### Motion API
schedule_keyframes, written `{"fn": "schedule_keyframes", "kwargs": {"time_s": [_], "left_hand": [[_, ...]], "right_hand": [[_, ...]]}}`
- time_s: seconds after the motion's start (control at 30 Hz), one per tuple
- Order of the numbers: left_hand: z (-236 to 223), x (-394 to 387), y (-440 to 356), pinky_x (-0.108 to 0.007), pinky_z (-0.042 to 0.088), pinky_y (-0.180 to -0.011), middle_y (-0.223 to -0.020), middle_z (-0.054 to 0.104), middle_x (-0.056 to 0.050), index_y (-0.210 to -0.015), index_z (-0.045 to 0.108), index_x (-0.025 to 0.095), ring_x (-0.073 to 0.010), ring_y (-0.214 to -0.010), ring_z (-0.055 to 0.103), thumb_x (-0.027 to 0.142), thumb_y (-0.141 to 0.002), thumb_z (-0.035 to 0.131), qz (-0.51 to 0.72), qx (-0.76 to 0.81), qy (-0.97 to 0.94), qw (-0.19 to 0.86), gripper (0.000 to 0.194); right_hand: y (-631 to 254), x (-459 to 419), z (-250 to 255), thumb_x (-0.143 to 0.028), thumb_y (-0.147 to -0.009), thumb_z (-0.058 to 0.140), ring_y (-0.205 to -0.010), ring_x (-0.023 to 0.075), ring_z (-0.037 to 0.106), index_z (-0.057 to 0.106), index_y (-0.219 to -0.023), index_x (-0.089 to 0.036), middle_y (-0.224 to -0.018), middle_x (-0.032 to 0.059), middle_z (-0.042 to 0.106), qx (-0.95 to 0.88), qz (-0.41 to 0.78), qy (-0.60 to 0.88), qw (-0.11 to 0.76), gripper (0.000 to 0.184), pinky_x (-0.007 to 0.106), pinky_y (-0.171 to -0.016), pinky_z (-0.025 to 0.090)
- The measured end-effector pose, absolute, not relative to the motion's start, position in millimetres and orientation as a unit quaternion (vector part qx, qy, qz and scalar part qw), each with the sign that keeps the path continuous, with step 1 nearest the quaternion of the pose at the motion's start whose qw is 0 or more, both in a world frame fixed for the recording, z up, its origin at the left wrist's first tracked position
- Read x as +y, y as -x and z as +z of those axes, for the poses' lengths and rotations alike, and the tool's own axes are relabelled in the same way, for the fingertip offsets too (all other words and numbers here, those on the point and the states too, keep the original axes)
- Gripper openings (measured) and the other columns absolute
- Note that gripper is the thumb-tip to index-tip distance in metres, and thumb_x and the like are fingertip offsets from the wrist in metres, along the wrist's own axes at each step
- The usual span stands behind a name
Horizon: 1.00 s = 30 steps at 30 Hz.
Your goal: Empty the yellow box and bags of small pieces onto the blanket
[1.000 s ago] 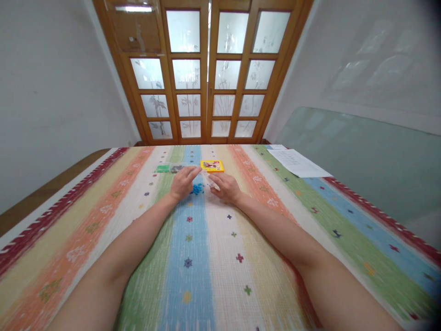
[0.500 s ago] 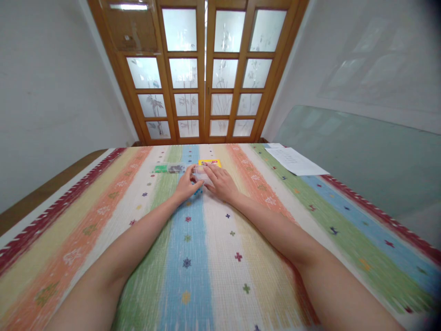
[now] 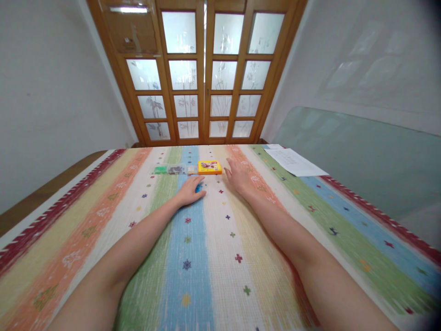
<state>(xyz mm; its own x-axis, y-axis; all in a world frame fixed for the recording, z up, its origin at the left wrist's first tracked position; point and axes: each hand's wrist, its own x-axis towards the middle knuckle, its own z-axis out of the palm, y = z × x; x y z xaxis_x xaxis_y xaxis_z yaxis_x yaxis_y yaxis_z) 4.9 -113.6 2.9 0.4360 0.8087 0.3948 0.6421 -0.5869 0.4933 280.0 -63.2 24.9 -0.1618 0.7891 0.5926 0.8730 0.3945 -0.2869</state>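
My left hand point(image 3: 190, 190) lies palm down on the striped cloth, its fingers spread over a small heap of blue beads point(image 3: 199, 187) that shows at its fingertips. My right hand point(image 3: 239, 177) rests flat and open on the cloth to the right, holding nothing. Just beyond both hands lies a small yellow box point(image 3: 210, 167). Left of the box sits a row of clear little containers point(image 3: 175, 169), one with green contents and one with dark contents.
A striped cloth point(image 3: 213, 248) covers the table. A white sheet of paper point(image 3: 295, 162) lies at the far right. A glass panel point(image 3: 361, 151) leans along the right side. Wooden doors point(image 3: 206, 73) with frosted panes stand behind the table.
My right hand held a clear container near the beads, then set it in the row beside the yellow box and moved off to the right, open. My left hand settled flat over the blue beads.
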Motion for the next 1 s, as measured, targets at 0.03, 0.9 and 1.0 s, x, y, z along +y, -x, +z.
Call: {"fn": "schedule_keyframes", "kwargs": {"time_s": [0.03,0.9,1.0], "left_hand": [[2,-115,-5,-0.053,0.033,-0.125,-0.156,0.053,-0.017,-0.149,0.056,0.018,-0.0342,-0.145,0.048,0.042,-0.089,0.070,0.280,0.427,-0.850,0.129,0.066],[12,-119,0,-0.044,0.046,-0.114,-0.135,0.068,-0.010,-0.126,0.071,0.023,-0.0256,-0.127,0.060,0.031,-0.099,0.057,0.231,0.365,-0.898,0.080,0.032],[14,-118,2,-0.042,0.049,-0.109,-0.122,0.072,-0.008,-0.114,0.075,0.023,-0.0251,-0.118,0.064,0.031,-0.100,0.054,0.232,0.372,-0.894,0.095,0.026]], "right_hand": [[-288,-58,24,-0.033,-0.105,0.047,-0.126,0.0352,0.062,0.048,-0.155,-0.017,-0.142,0.0189,0.064,-0.743,-0.052,0.571,0.345,0.052,0.052,-0.103,0.052],[-245,28,29,-0.050,-0.083,0.076,-0.143,0.0340,0.050,0.044,-0.159,-0.021,-0.158,0.0185,0.050,-0.885,-0.002,0.449,0.126,0.087,0.044,-0.118,0.038],[-241,39,31,-0.050,-0.080,0.080,-0.134,0.0327,0.058,0.051,-0.154,-0.022,-0.147,0.0161,0.060,-0.898,0.024,0.424,0.111,0.084,0.041,-0.114,0.041]]}}
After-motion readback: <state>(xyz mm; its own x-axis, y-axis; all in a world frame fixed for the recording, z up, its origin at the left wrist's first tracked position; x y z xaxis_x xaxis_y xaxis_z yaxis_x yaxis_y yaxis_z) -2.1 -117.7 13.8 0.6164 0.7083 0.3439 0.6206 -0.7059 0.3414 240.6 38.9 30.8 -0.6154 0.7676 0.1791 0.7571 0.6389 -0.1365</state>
